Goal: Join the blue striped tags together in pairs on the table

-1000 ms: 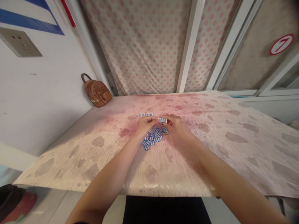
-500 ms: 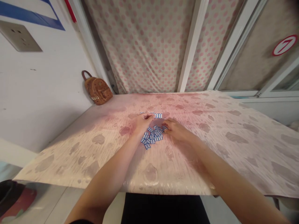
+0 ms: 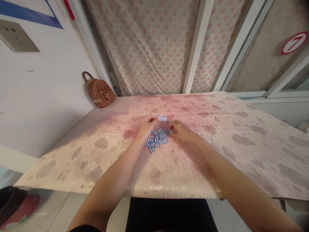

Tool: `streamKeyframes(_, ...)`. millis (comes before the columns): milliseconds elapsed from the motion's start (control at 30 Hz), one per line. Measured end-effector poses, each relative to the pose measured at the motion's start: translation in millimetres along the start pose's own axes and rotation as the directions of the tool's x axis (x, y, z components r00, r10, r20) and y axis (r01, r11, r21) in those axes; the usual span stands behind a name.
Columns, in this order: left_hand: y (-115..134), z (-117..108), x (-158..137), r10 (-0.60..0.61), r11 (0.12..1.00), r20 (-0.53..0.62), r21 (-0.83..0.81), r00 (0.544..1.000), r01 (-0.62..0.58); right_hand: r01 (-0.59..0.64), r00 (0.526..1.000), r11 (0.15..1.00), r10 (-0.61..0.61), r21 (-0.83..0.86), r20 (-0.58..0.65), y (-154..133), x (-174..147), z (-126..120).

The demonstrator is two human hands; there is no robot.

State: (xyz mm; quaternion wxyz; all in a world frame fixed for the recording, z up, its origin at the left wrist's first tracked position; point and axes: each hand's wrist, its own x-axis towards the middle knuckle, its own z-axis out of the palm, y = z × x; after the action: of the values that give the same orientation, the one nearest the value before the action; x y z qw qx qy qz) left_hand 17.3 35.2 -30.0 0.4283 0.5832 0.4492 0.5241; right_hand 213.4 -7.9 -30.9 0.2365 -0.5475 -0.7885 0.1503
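Note:
A loose pile of small blue-and-white rectangular pieces (image 3: 156, 139) lies on the table in front of me. Beyond it runs a straight row of the same pieces (image 3: 163, 118), its left part mostly covered by my left hand (image 3: 148, 124). That hand's thumb and fingers come together at the row; whatever they pinch is too small to make out. My right hand (image 3: 178, 130) is at the right edge of the pile, fingers curled at one small blue-and-white piece (image 3: 170, 131).
A patterned cloth (image 3: 241, 154) covers the table. A small brown backpack (image 3: 100, 92) leans against the wall at the back left. Behind the table hangs a dotted curtain (image 3: 149, 48) beside white frames. A dark and red bin-like object (image 3: 19, 206) stands on the floor at left.
The view has shifted slightly. My right hand's fingers have drawn in a little at the piece by the pile's right edge. My left hand stays at the row.

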Motion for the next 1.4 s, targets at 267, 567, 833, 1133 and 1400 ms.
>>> streamKeyframes(267, 3, -3, 2, 0.031, 0.999, -0.02, -0.008, 0.999, -0.031, 0.053, 0.998, 0.998, -0.053, 0.019, -0.038, -10, -1, 6)
streamKeyframes(567, 2, -2, 3, 0.023, 1.0, -0.035, -0.005, 0.999, -0.024, 0.07, 0.997, 0.998, -0.07, -0.001, 0.016, -14, 0, 18)
streamKeyframes(833, -5, -6, 8, 0.067, 0.998, -0.045, 0.004, 0.997, -0.067, -0.219, 0.963, 0.975, 0.222, 0.037, -0.151, 19, 6, -23)
streamKeyframes(1133, -1, -4, 5, 0.042, 0.999, -0.058, 0.014, 0.997, -0.041, -0.404, 0.89, 0.911, 0.372, -0.079, -0.264, 35, 1, -31)
streamKeyframes(1400, -3, -3, 7, 0.049, 0.999, -0.045, 0.011, 0.998, -0.049, 0.114, 0.993, 0.993, -0.113, 0.024, -0.032, 13, 7, 7)
